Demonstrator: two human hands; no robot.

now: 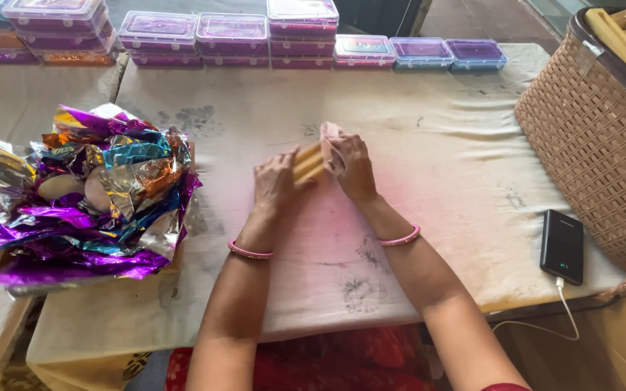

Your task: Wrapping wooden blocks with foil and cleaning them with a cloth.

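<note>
Two hands meet near the middle of the desk (429, 145), which is covered in a stained pale cloth. The left hand (275, 182) grips one end of a small bundle of tan wooden sticks (308, 163), fingers curled over it. The right hand (351, 165) is clenched on a pink cloth or wrapper (330, 137) pressed against the other end of the bundle. Both wrists wear pink bangles.

By the look of it, the step in hand is wiping or wrapping the sticks with the pink piece; which of the two cannot be told. The next move seems to call for a firm left grip while the right works the pink piece along the bundle.

At the left edge lies a heap of crinkled foil sheets (103, 188) in purple, silver, blue and orange on a flat board. Along the far edge stand rows of shallow lidded plastic boxes (230, 36), some stacked. At the right edge a woven basket (595, 145) holds more wooden pieces, and a black power bank (562, 246) with a white cable lies near the front right corner.
</note>
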